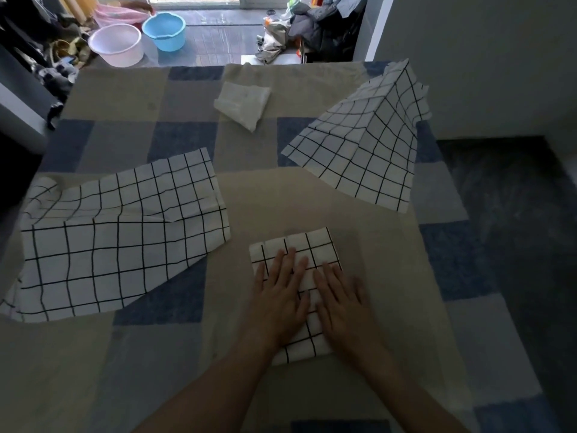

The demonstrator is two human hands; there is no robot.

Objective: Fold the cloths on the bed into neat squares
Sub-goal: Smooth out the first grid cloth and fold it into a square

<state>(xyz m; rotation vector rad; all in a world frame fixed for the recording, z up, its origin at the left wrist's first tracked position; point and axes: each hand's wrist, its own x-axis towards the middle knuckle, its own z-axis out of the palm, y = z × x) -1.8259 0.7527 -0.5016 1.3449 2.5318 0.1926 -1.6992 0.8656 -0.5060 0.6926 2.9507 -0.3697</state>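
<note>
Right now the folded checked cloth [296,270] is pinned flat under both palms, its long axis running from 6 to 12 o'clock, the far end projecting past the fingertips. The left hand [278,295] and right hand [343,301] are spread, fingers straight, nothing gripped. Two unfolded checked cloths are counted: one [118,239] at 10 o'clock, nearer the left hand, another [365,145] at 1 o'clock, farther off. One small white cloth [243,103] is seen at 12, on the bed [312,195].
</note>
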